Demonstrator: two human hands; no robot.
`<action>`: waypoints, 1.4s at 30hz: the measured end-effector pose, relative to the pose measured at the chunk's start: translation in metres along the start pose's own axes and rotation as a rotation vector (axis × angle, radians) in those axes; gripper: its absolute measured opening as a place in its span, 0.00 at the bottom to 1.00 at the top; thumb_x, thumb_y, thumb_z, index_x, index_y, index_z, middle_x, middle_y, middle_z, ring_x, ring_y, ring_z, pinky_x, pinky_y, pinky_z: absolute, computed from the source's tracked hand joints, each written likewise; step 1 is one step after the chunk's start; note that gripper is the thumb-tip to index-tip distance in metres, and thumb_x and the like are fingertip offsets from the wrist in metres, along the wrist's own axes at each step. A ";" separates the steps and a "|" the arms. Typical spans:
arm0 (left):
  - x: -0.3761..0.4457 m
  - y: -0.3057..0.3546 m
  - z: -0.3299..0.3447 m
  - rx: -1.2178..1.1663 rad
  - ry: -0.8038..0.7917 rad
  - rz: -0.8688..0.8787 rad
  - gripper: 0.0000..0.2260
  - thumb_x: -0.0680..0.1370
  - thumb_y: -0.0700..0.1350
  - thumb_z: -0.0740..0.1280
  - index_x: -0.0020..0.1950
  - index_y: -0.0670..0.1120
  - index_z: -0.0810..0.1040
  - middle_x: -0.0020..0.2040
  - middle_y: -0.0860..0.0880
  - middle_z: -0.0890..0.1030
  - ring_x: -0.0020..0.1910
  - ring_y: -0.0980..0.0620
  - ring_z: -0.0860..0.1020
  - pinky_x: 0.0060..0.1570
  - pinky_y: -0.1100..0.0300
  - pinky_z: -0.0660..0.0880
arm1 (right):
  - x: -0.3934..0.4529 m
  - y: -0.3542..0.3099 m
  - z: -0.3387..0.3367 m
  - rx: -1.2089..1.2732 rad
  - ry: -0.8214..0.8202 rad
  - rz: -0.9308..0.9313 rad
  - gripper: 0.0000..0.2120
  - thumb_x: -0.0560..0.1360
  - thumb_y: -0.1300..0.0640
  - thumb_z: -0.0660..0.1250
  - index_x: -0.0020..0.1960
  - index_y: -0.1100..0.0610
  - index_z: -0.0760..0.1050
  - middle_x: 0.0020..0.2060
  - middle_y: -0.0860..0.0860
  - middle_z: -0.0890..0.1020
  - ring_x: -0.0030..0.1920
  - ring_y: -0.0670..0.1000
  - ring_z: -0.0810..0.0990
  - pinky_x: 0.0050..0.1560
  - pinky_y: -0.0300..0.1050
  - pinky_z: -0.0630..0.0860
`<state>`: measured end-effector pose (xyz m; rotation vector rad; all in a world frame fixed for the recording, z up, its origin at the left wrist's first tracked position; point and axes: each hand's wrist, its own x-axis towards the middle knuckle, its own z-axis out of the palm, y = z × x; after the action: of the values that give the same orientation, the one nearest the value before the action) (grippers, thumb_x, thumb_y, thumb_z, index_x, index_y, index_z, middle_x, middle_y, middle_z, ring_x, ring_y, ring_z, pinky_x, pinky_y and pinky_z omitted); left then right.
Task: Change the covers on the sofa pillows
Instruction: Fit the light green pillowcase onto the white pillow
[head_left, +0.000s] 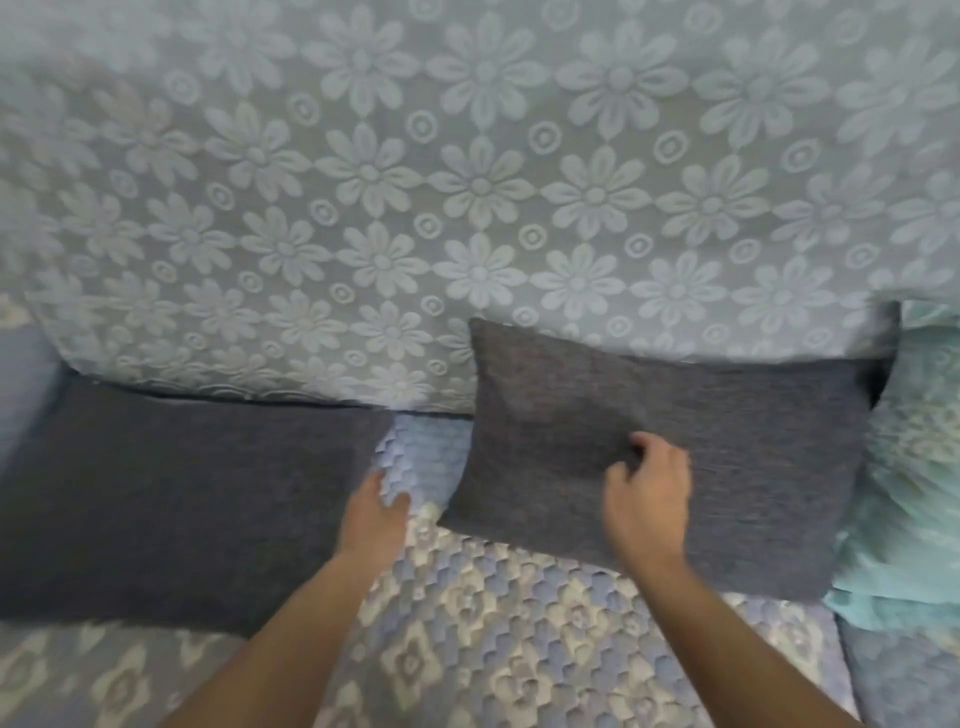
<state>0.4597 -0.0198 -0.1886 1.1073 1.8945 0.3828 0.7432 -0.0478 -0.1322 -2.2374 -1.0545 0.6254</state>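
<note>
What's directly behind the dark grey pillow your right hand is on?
The floral-patterned sofa back rises behind the right grey pillow, which leans against it; the right hand pinches the pillow's front. Whatever lies in the gap behind the pillow is hidden.

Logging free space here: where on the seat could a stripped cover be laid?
Bare seat lies in front of both grey pillows and in the narrow gap between left pillow and right pillow. The right end is crowded by turquoise fabric.
</note>
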 end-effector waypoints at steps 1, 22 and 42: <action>0.005 -0.021 -0.026 0.000 0.054 -0.023 0.21 0.78 0.48 0.67 0.69 0.42 0.74 0.64 0.43 0.78 0.63 0.41 0.78 0.62 0.51 0.73 | -0.018 -0.017 0.026 0.002 -0.075 -0.029 0.17 0.78 0.61 0.63 0.66 0.57 0.72 0.64 0.55 0.71 0.64 0.56 0.71 0.66 0.53 0.69; 0.077 -0.216 -0.360 -1.276 0.376 -0.420 0.14 0.82 0.52 0.65 0.62 0.45 0.76 0.36 0.50 0.75 0.27 0.54 0.76 0.34 0.62 0.78 | -0.209 -0.201 0.234 0.742 -0.474 0.702 0.19 0.74 0.47 0.74 0.58 0.59 0.80 0.48 0.60 0.86 0.48 0.61 0.85 0.46 0.54 0.78; 0.189 -0.090 -0.371 -0.616 0.032 -0.171 0.06 0.81 0.43 0.60 0.53 0.47 0.76 0.41 0.47 0.81 0.42 0.50 0.74 0.40 0.55 0.70 | -0.086 -0.183 0.214 0.575 -0.346 0.612 0.33 0.77 0.66 0.63 0.78 0.48 0.59 0.70 0.54 0.73 0.60 0.58 0.78 0.51 0.54 0.77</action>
<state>0.0691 0.1434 -0.1379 0.5280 1.7060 0.8204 0.4636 0.0435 -0.1492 -1.9368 -0.2340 1.4098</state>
